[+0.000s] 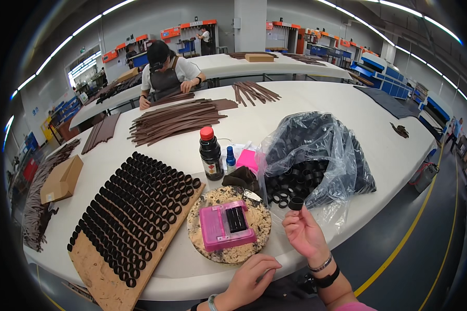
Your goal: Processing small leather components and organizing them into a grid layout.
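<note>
My right hand [305, 233] pinches a black ring [295, 203] between thumb and fingertips, at the mouth of a clear plastic bag [334, 175]. Many loose black rings [292, 182] fill the bag. My left hand [253, 276] rests by the table's front edge, fingers loosely curled, nothing visible in it. Just beyond it, a pink plastic box with a black roller [236, 219] sits on a round, black-stained board [233, 254]. To the left, rows of black rings [136, 217] stand on a wooden board [97, 264] that overhangs the front edge.
A dark bottle with a red cap [211, 155], a small blue-capped bottle [230, 158], a pink object [247, 160] and a dark cloth [241, 179] stand behind the round board. Brown strips [175, 120] lie farther back, near a co-worker [169, 72]. A cardboard box [62, 180] is at left.
</note>
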